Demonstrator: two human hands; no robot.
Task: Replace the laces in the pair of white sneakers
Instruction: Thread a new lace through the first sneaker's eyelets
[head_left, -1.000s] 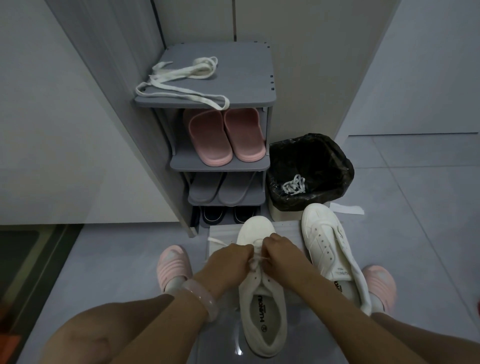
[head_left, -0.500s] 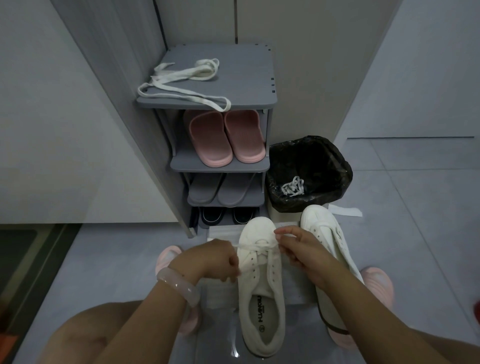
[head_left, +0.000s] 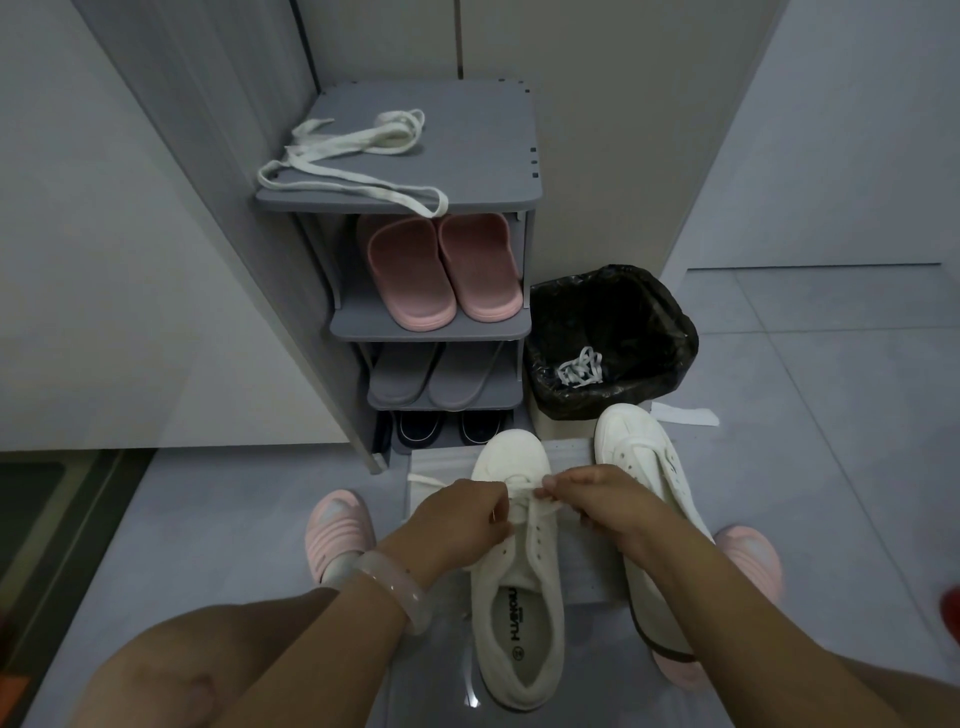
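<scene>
Since half a second ago both hands have drawn back in toward each other over the front eyelets; before that they were spread wide with the lace stretched flat between them. Left hand (head_left: 457, 525) fingers curled, pinching the lace (head_left: 522, 501) at the near sneaker's left edge. Right hand (head_left: 597, 499) pinches the same lace between thumb and fingertips, just above the right eyelet row. Hands near together, a short run of lace between them.

Near sneaker (head_left: 519, 597) lies toe-away on a pale mat (head_left: 576, 566), heel toward the camera. Insole print reads "HUANQIU" with a small round logo beside it; smaller line under it too fine to read. Only the front eyelets carry lace; lower holes show bare.

Second sneaker (head_left: 644, 467) lies just right of it, partly under the right forearm. Dark marks on its side, not legible. Whether it is laced cannot be told.

Spare lace (head_left: 353, 156) sprawls over the top of the grey shoe rack (head_left: 483, 171), one loop hanging off the front edge. Pink slippers (head_left: 441, 270) on the shelf below, grey pair (head_left: 431, 374) under those, dark shoes (head_left: 447, 426) at the bottom. Bin with black liner (head_left: 613, 332) right of the rack holds a bundled white lace (head_left: 579, 366). Pale bangle (head_left: 400, 587) on the left wrist.
</scene>
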